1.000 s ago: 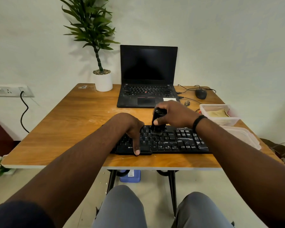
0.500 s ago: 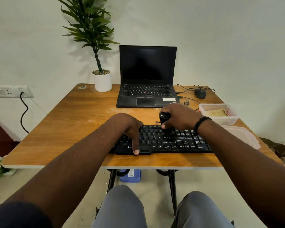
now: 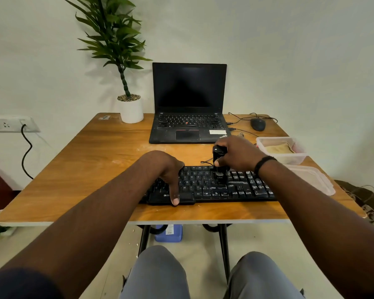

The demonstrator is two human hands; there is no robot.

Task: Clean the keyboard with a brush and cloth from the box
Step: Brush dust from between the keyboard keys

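A black keyboard [image 3: 214, 186] is laid along the near edge of the wooden bench [image 3: 99, 160], and pale dust is seen across the keys on its right half. The left part of the keyboard is covered by the left hand [image 3: 162, 169], which is rested on it with the fingers bent downward and the thumb pressed against the front edge; nothing is grasped by this hand. A black brush [image 3: 219, 160] is grasped upright by the right hand [image 3: 239, 154], the fingers being curled round its handle, and its bristles are set down on the keys near the middle of the upper rows. A dark band is worn on the right wrist. To the right of the keyboard, near the bench's right edge, a clear plastic box [image 3: 298, 157] is placed, and a folded yellowish cloth [image 3: 277, 148] is held inside it. The box's lid [image 3: 313, 180] is laid flat just in front of it, beside the keyboard's right end. Behind the keyboard an open laptop [image 3: 189, 104] with a dark screen is set, with a black mouse [image 3: 257, 124] to its right and a potted plant [image 3: 130, 107] in a white pot to its left. Grey trousers are seen below the bench edge
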